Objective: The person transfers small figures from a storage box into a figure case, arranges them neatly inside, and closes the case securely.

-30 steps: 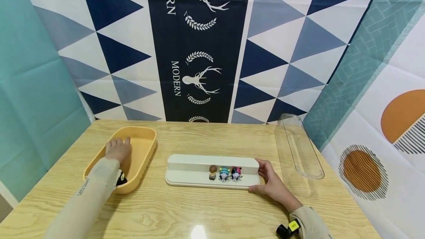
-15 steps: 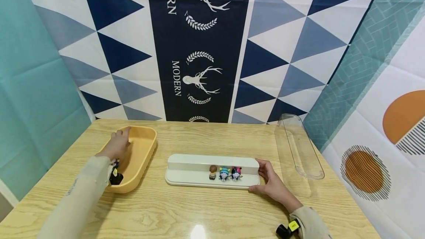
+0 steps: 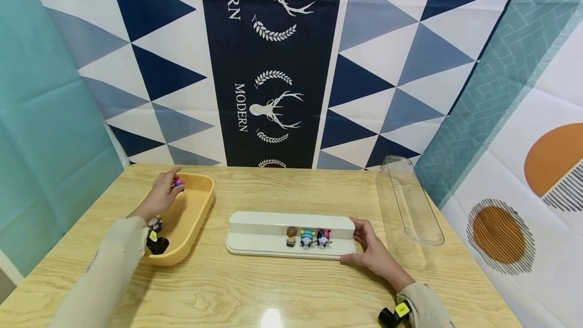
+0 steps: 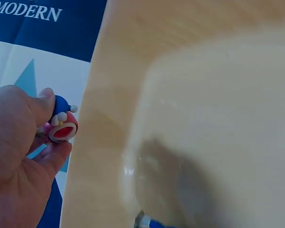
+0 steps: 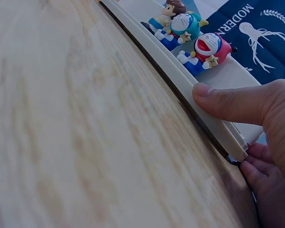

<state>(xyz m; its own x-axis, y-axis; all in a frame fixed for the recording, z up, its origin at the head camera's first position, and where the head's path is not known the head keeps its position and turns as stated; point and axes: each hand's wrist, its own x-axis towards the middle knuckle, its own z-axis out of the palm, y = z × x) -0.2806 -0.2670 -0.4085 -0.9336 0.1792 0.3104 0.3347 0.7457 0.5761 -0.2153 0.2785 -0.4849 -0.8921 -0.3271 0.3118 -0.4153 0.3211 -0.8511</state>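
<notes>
My left hand (image 3: pixel 161 192) is over the far left part of a yellow bin (image 3: pixel 191 216), pinching a small pink and blue figurine (image 4: pixel 64 126) between thumb and fingers. Another figurine (image 3: pixel 156 223) lies in the bin beside the left wrist, partly hidden by it. A white stepped display stand (image 3: pixel 259 244) sits mid-table. My right hand (image 3: pixel 375 252) grips its right end, thumb on the front edge. On the stand's lower step, side by side, are a brown-haired figurine (image 3: pixel 291 237), a teal-hooded figurine (image 3: pixel 306 238) and a pink-and-black-hooded figurine (image 3: pixel 323 238).
A clear plastic cover (image 3: pixel 412 201) lies on the wooden table (image 3: pixel 291 287) at the right, behind the right hand. Patterned cloth (image 3: pixel 273 65) hangs along the table's back edge. Black cameras are strapped to both wrists.
My left hand has moved away from me and up from inside the bin, and the pink figurine now shows in its fingers. The right hand and stand have stayed still.
</notes>
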